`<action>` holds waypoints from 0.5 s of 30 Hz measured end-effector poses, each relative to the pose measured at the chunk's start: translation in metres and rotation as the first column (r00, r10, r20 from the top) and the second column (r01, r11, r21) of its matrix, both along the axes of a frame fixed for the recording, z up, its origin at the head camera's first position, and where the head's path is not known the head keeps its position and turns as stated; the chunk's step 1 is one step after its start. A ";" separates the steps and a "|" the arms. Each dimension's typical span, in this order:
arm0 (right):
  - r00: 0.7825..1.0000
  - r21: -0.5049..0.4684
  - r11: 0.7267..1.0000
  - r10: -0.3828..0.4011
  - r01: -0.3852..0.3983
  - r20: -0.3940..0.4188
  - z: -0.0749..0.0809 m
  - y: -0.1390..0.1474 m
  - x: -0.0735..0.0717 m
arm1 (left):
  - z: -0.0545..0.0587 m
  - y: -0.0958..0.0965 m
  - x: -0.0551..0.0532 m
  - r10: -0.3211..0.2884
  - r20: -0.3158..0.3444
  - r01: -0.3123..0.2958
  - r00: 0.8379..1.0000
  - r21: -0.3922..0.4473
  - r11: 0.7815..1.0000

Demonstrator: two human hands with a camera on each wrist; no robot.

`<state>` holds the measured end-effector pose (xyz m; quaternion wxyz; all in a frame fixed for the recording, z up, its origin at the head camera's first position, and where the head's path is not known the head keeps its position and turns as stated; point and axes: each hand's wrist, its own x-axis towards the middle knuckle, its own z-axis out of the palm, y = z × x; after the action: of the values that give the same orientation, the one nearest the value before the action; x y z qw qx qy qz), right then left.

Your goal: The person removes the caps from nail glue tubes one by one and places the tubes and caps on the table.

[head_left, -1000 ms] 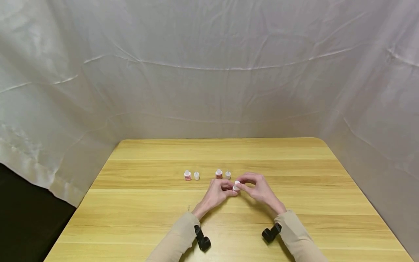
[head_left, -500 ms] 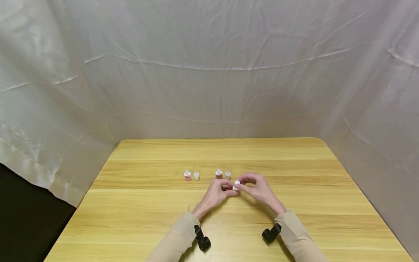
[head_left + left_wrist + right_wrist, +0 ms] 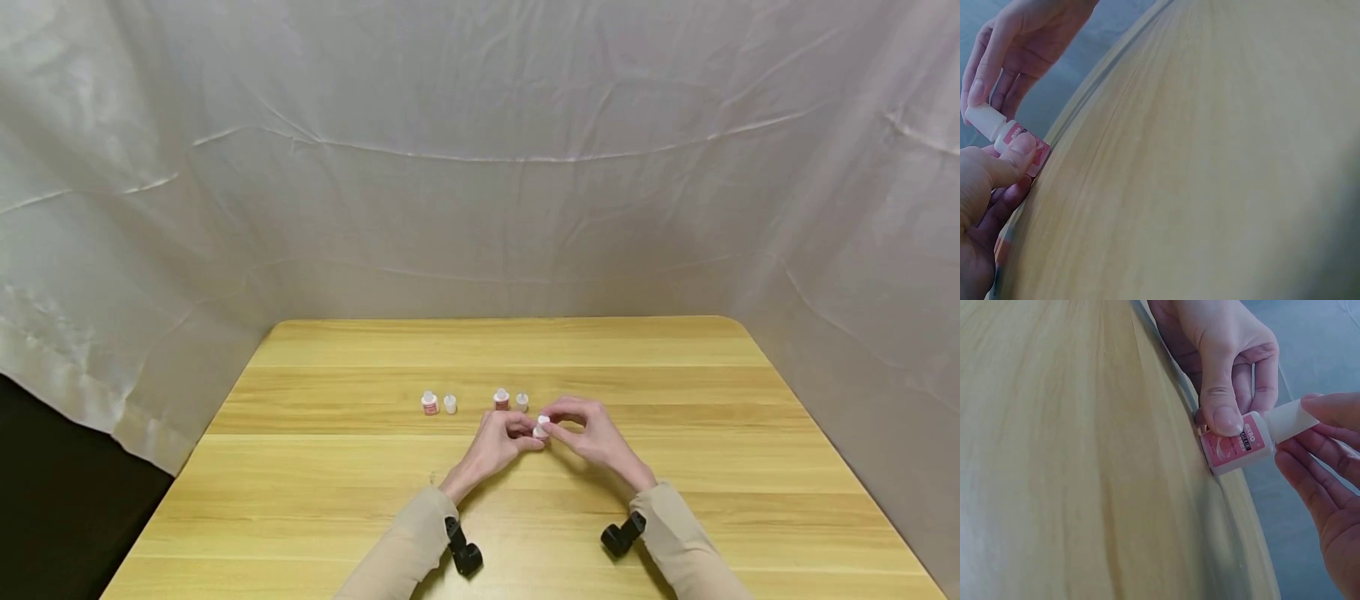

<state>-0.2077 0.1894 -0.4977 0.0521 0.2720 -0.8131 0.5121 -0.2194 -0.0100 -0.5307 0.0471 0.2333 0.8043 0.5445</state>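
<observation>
A small white glue bottle (image 3: 1232, 453) with a pink label stands upright on the table between the two hands. My left hand (image 3: 492, 443) grips its body, the thumb lying across the label in the right wrist view. From the other side my right hand (image 3: 596, 433) pinches the white cap (image 3: 1290, 420), which sits on top of the bottle's neck. Just beyond the left hand are another bottle (image 3: 501, 402) with a reddish label and a loose white cap (image 3: 522, 403), a thin stem pointing up from it.
Farther left on the wooden table (image 3: 315, 500) stand one more pink-labelled bottle (image 3: 430, 406) and its loose cap (image 3: 450, 405), side by side. A pale grey curtain (image 3: 480, 217) hangs behind and along both sides of the table.
</observation>
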 end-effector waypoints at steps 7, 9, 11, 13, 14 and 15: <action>0.998 0.022 0.999 -0.050 0.049 0.027 0.006 -0.004 0.003 | 0.001 0.000 0.001 0.003 0.005 -0.003 1.000 0.006 1.000; 0.997 0.024 0.997 -0.071 0.070 0.025 0.005 -0.004 0.002 | 0.001 0.000 0.001 0.002 0.009 -0.002 1.000 0.008 1.000; 0.997 0.016 0.997 -0.080 0.080 0.016 0.003 -0.003 0.000 | 0.000 0.000 0.000 0.002 0.012 -0.002 1.000 0.007 1.000; 0.996 0.015 0.996 -0.086 0.086 0.008 -0.002 -0.002 -0.002 | 0.000 0.000 0.000 0.001 0.015 -0.001 1.000 0.006 1.000; 0.996 0.017 0.996 -0.086 0.086 0.001 -0.003 -0.002 -0.002 | 0.000 0.000 0.000 0.001 0.015 -0.001 1.000 0.005 1.000; 0.996 0.018 0.996 -0.084 0.084 -0.003 -0.002 -0.002 -0.002 | 0.000 0.000 0.000 0.001 0.015 -0.001 1.000 0.001 1.000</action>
<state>-0.2096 0.1875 -0.5000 0.0722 0.2385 -0.8283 0.5018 -0.2192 -0.0103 -0.5310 0.0526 0.2288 0.8037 0.5468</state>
